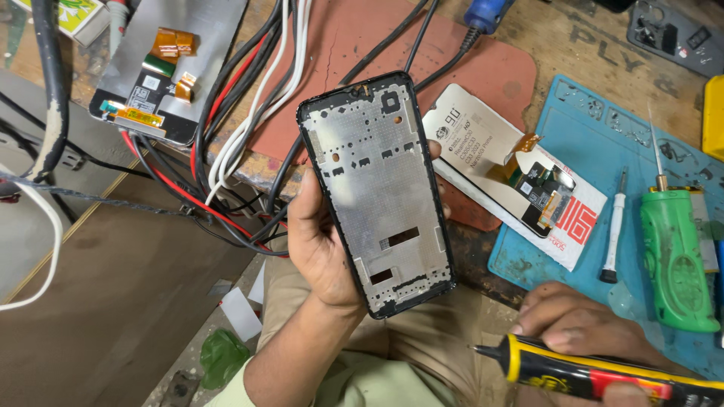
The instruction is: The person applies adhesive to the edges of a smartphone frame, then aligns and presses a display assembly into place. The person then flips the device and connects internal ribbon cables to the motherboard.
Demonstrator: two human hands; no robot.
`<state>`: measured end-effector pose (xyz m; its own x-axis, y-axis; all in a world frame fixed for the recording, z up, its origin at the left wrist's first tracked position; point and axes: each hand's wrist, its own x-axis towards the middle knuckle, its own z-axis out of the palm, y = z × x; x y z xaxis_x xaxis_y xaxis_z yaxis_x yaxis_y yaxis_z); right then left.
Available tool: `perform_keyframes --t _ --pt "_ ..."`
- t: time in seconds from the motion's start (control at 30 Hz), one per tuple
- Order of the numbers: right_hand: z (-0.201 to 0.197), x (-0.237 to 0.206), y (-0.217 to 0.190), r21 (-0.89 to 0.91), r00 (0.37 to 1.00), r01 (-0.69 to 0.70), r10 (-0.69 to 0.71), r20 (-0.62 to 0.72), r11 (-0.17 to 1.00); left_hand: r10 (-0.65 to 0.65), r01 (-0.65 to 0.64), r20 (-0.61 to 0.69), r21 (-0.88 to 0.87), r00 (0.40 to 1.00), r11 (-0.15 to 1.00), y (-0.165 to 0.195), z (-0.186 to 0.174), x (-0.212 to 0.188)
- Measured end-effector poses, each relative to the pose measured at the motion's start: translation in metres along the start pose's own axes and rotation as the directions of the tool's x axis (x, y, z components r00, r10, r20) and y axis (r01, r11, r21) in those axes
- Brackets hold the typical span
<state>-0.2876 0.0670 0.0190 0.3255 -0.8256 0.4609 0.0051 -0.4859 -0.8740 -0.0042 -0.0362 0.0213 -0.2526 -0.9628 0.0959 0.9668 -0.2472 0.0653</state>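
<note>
Left hand (pixel 320 241): fingers clamping a bare phone frame (pixel 377 192), holding it upright at frame centre. Right hand (pixel 581 332), lower right: fingers gripping a yellow-black probe tool (pixel 596 373). Lying on the surface, centre right: replacement screen (pixel 483 151), blue mat (pixel 588 128), green tool (pixel 675 256).

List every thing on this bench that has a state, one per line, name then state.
Left hand: gripping the phone frame.
Phone frame: stripped, bare metal side up, held above the bench edge.
Right hand: closed on the yellow and black tool.
Yellow and black tool: held, tip pointing left.
Replacement screen: lying back up, flex cable exposed.
Green tool: lying on the blue mat.
Small screwdriver: lying unused.
</note>
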Motion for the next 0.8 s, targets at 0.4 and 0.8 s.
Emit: perform_keyframes --t 0.4,0.8 --pt "-0.048 -0.028 0.031 -0.053 0.865 -0.215 0.215 0.454 0.975 -0.050 0.080 0.167 -0.179 0.985 0.981 0.011 -0.013 -0.009" --pt "-0.001 -0.068 0.022 0.158 0.971 -0.003 0.041 -0.235 0.987 -0.046 0.047 0.021 -0.060 0.999 0.997 0.001 0.008 0.001"
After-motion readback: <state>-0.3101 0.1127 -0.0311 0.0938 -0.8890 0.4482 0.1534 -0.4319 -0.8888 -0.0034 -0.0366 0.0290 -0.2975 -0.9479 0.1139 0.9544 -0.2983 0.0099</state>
